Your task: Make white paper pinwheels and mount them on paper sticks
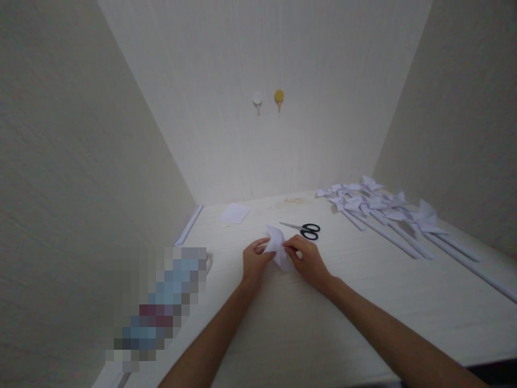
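Between my two hands, above the middle of the pale table, is a white paper pinwheel [278, 242] with its blades folded inward. My left hand [256, 260] grips its left side, thumb in front and fingers behind. With thumb and forefinger, my right hand [306, 258] pinches the paper close to its centre. Whatever lies under those fingertips is hidden. Just beyond my right hand, black-handled scissors [309, 231] lie with their blades pointing left. A flat square of white paper [236, 213] rests farther back on the left.
Several finished paper pinwheels [363, 202] on rolled paper sticks [388, 237] are spread over the right side. Along the left wall lie a paper roll [189, 225] and a blurred-out bluish object [169, 296]. A white hook [257, 101] and a yellow hook [279, 98] are on the back wall.
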The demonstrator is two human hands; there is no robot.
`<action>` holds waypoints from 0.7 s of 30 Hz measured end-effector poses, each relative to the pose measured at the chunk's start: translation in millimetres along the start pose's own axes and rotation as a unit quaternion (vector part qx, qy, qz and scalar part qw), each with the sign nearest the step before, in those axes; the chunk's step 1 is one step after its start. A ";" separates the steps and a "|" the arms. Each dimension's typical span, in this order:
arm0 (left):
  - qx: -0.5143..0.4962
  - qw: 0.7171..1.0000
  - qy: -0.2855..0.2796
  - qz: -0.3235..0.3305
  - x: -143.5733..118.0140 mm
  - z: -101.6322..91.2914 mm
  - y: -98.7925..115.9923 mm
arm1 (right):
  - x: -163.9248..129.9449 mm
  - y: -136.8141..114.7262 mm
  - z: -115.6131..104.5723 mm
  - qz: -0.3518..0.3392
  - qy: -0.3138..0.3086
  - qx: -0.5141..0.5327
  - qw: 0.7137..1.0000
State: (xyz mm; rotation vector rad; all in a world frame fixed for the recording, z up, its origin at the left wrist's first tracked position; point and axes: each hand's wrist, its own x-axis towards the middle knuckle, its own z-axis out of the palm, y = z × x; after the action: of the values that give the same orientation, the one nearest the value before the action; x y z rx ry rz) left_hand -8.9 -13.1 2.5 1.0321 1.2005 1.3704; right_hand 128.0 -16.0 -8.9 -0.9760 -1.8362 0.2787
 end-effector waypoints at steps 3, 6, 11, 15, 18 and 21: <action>-0.005 1.000 -0.001 -0.020 0.9 0.2 0.3 | 1.4 1.2 -0.9 0.036 0.020 0.014 0.999; -0.005 1.000 -0.002 -0.026 1.3 0.6 0.2 | 2.9 1.9 -1.5 0.058 0.012 0.033 0.998; 0.007 1.000 -0.011 -0.029 2.5 0.3 -1.8 | 4.2 5.2 -0.4 0.111 0.007 0.047 0.993; 0.012 1.000 -0.015 -0.022 2.7 0.4 -3.4 | 4.6 7.6 0.2 0.148 0.017 0.056 0.987; 0.016 1.000 -0.012 -0.024 2.3 0.7 -3.3 | 5.2 7.8 0.0 0.161 0.021 0.057 0.985; 0.019 0.999 -0.016 -0.021 2.2 0.8 -3.0 | 5.6 7.8 0.0 0.165 0.022 0.055 0.985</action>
State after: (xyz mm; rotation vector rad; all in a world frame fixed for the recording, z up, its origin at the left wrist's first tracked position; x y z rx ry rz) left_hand -8.0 -10.8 -0.3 1.0453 1.2225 1.2989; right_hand 130.9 -6.9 -9.7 -1.1964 -1.5970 0.5498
